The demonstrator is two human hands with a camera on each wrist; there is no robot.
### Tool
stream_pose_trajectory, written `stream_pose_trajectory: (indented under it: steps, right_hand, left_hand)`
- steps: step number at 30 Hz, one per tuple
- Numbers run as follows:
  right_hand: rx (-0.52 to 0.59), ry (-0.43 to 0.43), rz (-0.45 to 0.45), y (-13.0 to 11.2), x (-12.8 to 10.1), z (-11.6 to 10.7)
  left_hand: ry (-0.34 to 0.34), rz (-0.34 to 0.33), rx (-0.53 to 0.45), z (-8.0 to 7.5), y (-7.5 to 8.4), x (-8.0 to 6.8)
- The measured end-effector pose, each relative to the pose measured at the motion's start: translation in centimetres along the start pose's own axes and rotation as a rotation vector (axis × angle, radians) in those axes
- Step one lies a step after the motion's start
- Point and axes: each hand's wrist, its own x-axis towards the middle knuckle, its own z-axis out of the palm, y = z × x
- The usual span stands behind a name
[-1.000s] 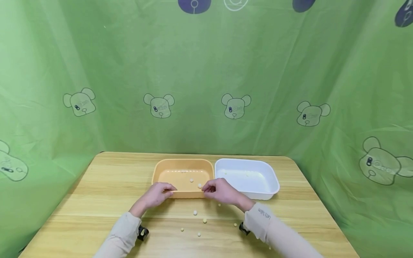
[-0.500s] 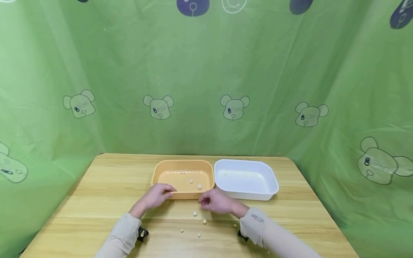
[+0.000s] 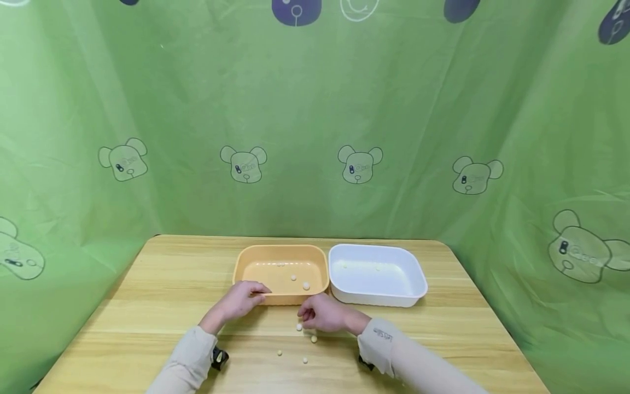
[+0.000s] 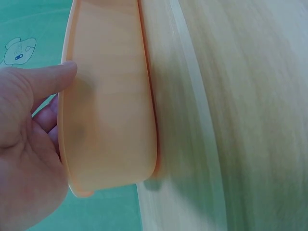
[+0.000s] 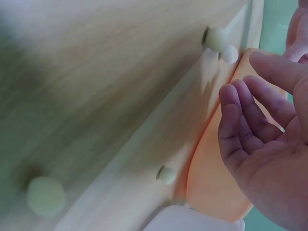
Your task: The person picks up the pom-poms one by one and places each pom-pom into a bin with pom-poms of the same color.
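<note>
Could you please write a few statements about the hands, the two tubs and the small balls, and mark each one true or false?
1. The left hand grips the near rim of the orange tub. True.
2. The white tub stands left of the orange one. False: it stands to the right.
3. The right hand holds the white tub. False: it hangs over loose balls on the table.
4. Small balls lie inside the orange tub. True.
</note>
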Motion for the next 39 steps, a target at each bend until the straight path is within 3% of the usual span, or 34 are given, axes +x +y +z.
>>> stream_pose_trajectory:
  steps: [10,17,21,39]
  right_hand:
    - [0.022,-0.037,0.033,0.5,0.7,0.6]
    - [0.032,-0.035,-0.035,1.0,0.7,0.9]
    - [0.048,-0.054,0.002,0.9,0.8,0.9]
    - [-0.011,-0.098,0.011,0.8,1.4,1.4]
  left_hand:
    - [0.004,0.023,-0.007,0.1,-0.1,0.2]
    - [-0.001,0.011,-0.022,0.1,0.0,0.2]
    - [0.003,0.016,-0.027,0.1,0.0,0.3]
    - [0.009,0.013,-0.002,0.1,-0.4,0.3]
